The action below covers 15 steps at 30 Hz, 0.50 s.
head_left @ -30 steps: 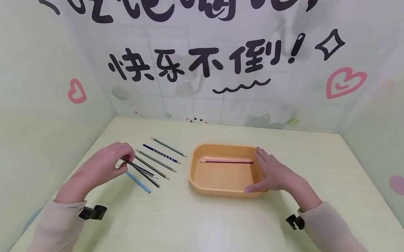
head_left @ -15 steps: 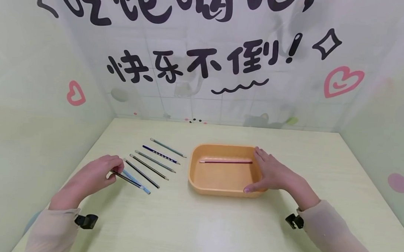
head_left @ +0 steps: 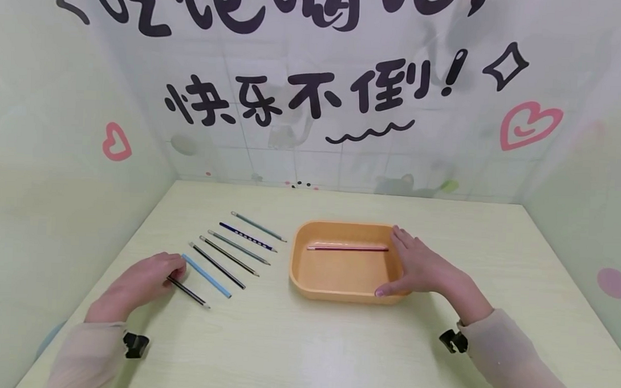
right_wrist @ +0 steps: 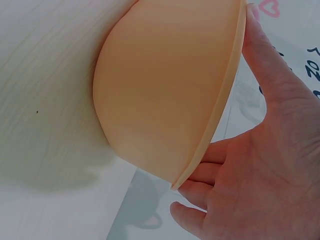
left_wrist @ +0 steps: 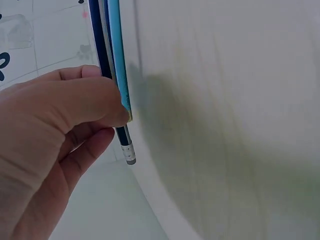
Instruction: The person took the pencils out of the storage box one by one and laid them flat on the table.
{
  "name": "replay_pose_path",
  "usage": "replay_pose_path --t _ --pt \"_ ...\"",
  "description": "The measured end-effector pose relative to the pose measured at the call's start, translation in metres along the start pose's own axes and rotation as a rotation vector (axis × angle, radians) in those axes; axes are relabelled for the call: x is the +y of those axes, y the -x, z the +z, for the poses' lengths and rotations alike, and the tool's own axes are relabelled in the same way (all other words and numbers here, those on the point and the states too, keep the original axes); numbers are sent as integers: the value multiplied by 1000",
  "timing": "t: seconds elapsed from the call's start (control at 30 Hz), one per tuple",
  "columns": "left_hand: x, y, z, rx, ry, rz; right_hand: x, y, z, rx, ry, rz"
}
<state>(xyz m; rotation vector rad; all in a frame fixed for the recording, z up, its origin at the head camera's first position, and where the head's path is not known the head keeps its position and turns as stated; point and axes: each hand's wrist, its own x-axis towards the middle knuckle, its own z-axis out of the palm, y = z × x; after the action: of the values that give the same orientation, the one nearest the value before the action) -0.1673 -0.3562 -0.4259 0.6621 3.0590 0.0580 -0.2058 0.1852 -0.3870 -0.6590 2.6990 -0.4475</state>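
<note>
My left hand is at the near end of a slanted row of pencils. Its thumb and fingers pinch a black pencil close to the tabletop; the metal-capped eraser end sticks out below the fingers in the left wrist view. Beside this hand lies a light blue pencil, next to a dark pencil. My right hand rests with spread fingers on the right end of an orange tray, thumb at the front rim. A dark red pencil lies in the tray.
Farther back in the row are a black-and-gold pencil, a grey-green pencil, a dark blue patterned pencil and another greenish pencil. The pale table is bounded by printed cloth walls.
My left hand has moved nearer and left with the black pencil, lowering it in front of the light blue one. A dark pencil behind was released. My right hand stays on the tray.
</note>
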Motion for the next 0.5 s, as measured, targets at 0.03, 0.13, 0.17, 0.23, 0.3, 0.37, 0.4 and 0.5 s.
replay_pose_path --t 0.03,0.13,0.17,0.23,0.3,0.37,0.4,0.5 --pt "0 -1 1 -3 9 -1 0 0 0 1 0 1" --pt "-1 -3 5 -13 25 -6 0 0 0 3 -4 4" --pt "-1 -4 5 -15 25 -5 0 1 0 2 -5 4" --pt "-1 -5 6 -23 20 1 1 0 0 1 -7 5" --pt "-2 -7 7 -26 5 11 1 0 0 1 -6 3" --pt "-2 -9 7 -22 -24 26 1 0 1 0 -5 3" --pt "-3 -10 7 -20 -36 32 1 0 1 1 -4 3" --pt "-3 -12 8 -9 -66 43 1 0 0 3 -4 5"
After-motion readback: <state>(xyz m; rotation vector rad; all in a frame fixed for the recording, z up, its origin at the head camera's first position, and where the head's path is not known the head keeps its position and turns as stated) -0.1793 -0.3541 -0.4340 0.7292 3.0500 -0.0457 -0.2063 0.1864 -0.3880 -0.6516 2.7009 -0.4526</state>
